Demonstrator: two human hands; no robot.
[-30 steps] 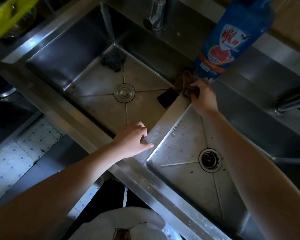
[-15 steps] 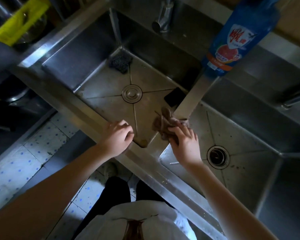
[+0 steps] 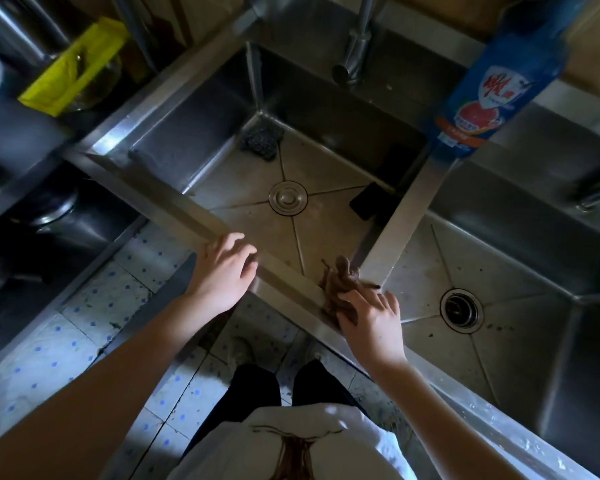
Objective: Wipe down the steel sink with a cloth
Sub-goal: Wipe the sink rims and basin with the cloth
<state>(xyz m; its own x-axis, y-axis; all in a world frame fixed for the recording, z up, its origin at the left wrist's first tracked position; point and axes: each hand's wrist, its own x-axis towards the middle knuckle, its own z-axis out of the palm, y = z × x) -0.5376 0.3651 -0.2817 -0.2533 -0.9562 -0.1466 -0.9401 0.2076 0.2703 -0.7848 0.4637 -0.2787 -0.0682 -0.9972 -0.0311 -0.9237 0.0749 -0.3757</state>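
1. Pressing a crumpled brown cloth [image 3: 340, 284] onto the front rim of the steel sink [image 3: 291, 292], the right hand [image 3: 371, 320] sits just right of the frame's centre; its fingers are curled over the cloth, so that grip is closed on it.
2. The cloth lies at the spot where the front rim meets the divider [image 3: 406, 220] between the two basins, with part of it bunched up above the fingers.
3. The left hand [image 3: 222, 271] rests on the same front rim, to the left of the cloth and apart from it, fingers spread and loose, holding nothing.
4. In the left basin, a round drain cover [image 3: 288, 197] sits at the middle of the floor, a dark scrubber [image 3: 261, 140] lies in the far corner, and a flat black object [image 3: 369, 200] rests against the divider.
5. The right basin has an open drain [image 3: 460, 310] and small dark specks on its floor.
6. A blue bottle [image 3: 499, 81] with a red and white label stands in the upper right of the frame, at the far end of the divider.
7. A tap [image 3: 354, 53] hangs over the left basin at the top centre.
8. A yellow item [image 3: 73, 67] shows in the upper left, and the tiled floor [image 3: 66, 341] with blue dots fills the lower left.
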